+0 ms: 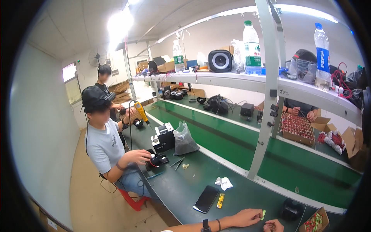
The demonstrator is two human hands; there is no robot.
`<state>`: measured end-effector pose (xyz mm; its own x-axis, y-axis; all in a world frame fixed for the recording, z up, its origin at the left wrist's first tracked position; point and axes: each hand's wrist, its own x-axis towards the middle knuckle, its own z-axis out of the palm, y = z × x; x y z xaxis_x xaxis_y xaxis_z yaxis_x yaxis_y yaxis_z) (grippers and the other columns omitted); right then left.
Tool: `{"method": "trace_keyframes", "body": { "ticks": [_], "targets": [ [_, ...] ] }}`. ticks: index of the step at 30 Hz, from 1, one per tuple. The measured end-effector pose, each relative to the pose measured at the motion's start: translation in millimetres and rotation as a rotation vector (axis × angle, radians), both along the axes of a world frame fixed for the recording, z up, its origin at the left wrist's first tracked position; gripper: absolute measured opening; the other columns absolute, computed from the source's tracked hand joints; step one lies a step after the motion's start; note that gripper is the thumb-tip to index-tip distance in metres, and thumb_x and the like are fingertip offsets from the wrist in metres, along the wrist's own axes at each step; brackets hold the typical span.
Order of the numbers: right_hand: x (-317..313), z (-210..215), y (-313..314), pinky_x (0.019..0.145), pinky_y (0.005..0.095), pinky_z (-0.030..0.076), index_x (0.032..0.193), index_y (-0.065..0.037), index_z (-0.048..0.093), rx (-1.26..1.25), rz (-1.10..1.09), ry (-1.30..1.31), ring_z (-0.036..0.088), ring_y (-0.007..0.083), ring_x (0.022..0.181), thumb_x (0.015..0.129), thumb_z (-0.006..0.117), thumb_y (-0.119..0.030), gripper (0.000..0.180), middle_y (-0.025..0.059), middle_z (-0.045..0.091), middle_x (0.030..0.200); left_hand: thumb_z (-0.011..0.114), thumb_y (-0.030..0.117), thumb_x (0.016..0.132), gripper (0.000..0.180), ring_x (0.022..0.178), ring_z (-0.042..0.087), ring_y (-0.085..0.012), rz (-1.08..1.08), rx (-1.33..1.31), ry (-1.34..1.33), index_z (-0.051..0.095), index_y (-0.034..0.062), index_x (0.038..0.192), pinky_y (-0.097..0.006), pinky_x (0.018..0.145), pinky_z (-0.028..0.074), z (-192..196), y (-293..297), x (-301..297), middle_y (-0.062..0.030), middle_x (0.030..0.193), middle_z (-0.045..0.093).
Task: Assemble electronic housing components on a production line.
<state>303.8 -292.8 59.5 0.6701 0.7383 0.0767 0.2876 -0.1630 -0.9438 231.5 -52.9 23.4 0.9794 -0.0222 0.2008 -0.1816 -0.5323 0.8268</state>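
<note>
I had the fingers of the left hand (247,217) clamped on a small yellow-green piece (264,215), which projected past the fingertips toward the right. I could not tell whether the piece touched the table (176,189). I observed the right hand (273,226) just beside it, at the lower edge of the view, with its fingers curled; I could not tell whether they gripped anything. A black watch-like band (205,225) encircled the left wrist.

To the right of the hands I located a black rounded housing (291,209) and, near the rim of the view, an open cardboard box (319,221) of small red and green parts. To the left of the hands lay a yellow lighter-shaped item (220,201), a dark-screened smartphone (206,198) just beside it, and a crumpled white tissue (224,183) behind both.

Farther along the table I noted metal tweezers (179,164) and a clear plastic bag (184,140) with dark contents, standing beside a black-and-white boxy device (164,138). A seated co-worker (101,141) held a yellow electric screwdriver (142,112) in one raised hand and had the other hand on a black assembly (156,159). Beyond the table ran a green conveyor belt (220,135), under a shelf (216,77) bearing bottles and a black speaker (220,61).
</note>
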Motion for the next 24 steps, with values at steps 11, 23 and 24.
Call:
{"method": "trace_keyframes", "body": {
  "ticks": [11, 23, 24],
  "targets": [
    [-0.4, 3.4, -0.1, 0.08, 0.0264, 0.052, 0.116, 0.001, 0.065, -0.002, 0.014, -0.001, 0.063, 0.0103, 0.089, 0.101, 0.067, -0.008, 0.017, 0.004, 0.068, 0.095, 0.061, 0.019, 0.099, 0.016, 0.086, 0.069, -0.0347, 0.006, 0.005, 0.015, 0.058, 0.0068, 0.109, -0.046, 0.074, 0.053, 6.1, -2.5, -3.9, -0.0134, 0.092, 0.069],
    [1.1, -1.4, -1.6, 0.078, 0.0249, 0.051, 0.115, 0.001, 0.066, -0.007, 0.013, 0.007, 0.061, 0.009, 0.086, 0.101, 0.068, -0.008, 0.017, 0.0022, 0.066, 0.093, 0.058, 0.018, 0.102, 0.012, 0.094, 0.065, -0.0414, 0.006, 0.022, -0.037, 0.057, 0.0068, 0.107, -0.049, 0.078, 0.05, 5.9, -4.8, -5.3, -0.0157, 0.097, 0.067],
    [2.0, -2.3, -2.2, 0.078, 0.025, 0.051, 0.115, 0.0, 0.067, -0.015, 0.016, 0.006, 0.061, 0.0089, 0.086, 0.101, 0.068, -0.009, 0.017, 0.002, 0.066, 0.094, 0.058, 0.018, 0.102, 0.012, 0.094, 0.065, -0.0414, 0.008, 0.021, -0.033, 0.057, 0.0068, 0.107, -0.049, 0.078, 0.05, 7.0, -5.0, -5.3, -0.0157, 0.097, 0.067]
  ]
}}
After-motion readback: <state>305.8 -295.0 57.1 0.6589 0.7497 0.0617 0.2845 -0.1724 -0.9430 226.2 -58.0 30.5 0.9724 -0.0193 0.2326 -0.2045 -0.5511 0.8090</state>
